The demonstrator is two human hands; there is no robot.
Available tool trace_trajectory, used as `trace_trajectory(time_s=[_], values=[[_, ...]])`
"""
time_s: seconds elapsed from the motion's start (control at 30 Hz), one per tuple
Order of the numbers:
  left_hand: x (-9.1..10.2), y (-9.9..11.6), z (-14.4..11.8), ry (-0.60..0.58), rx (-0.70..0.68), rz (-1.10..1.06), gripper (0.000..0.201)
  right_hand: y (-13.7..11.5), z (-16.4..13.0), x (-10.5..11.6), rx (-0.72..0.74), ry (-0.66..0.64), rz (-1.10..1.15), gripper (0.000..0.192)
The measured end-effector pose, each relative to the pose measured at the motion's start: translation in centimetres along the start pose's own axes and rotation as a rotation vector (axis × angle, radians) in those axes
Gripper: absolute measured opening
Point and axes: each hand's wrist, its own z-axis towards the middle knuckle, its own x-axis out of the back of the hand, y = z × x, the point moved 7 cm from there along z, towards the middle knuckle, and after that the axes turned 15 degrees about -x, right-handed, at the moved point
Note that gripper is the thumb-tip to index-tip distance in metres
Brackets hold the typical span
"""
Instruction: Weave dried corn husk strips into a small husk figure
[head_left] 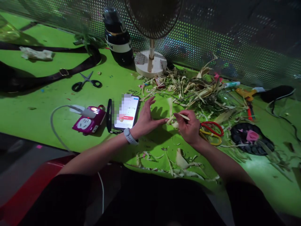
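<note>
My right hand pinches a pale strip of dried husk just above the green table. My left hand, a white band on its wrist, has its fingers spread and its fingertips touch the same strip from the left. A pile of dried husks and green leaf scraps lies right behind both hands. More pale husk pieces lie near the front edge below my hands.
A phone with a lit screen and a pink power strip lie left of my hands. Black scissors, a dark strap, a black bottle and a fan base stand behind. Red-and-yellow scissors lie right.
</note>
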Motion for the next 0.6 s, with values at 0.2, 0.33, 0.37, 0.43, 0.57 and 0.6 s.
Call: trace_trajectory(time_s=[0.2,0.33,0.37,0.43,0.57,0.6], values=[[-3.3,-0.3,-1.6,-0.401,0.317,-0.308,0.042,-0.5,-0.5,0.5,0.125,0.048,-0.12,0.031],[-3.9,0.5,-1.7,-0.247,0.26,-0.612,0.036,-0.4,-0.6,0.1,0.104,-0.001,-0.079,0.032],[-3.8,0.5,-1.7,-0.202,0.254,-0.617,0.035,-0.1,-0.5,0.0,0.046,-0.019,-0.036,0.031],[-3.2,0.4,-1.6,-0.131,0.225,-0.583,0.035,1.0,-0.1,-0.6,-0.136,-0.08,0.097,0.03],[-2.2,1.0,-1.0,-0.107,0.105,-0.469,0.035,2.6,0.2,-1.9,-0.421,-0.18,0.356,0.03],[-2.1,1.2,-1.0,-0.112,0.076,-0.457,0.033,2.7,0.2,-2.0,-0.43,-0.179,0.381,0.03]])
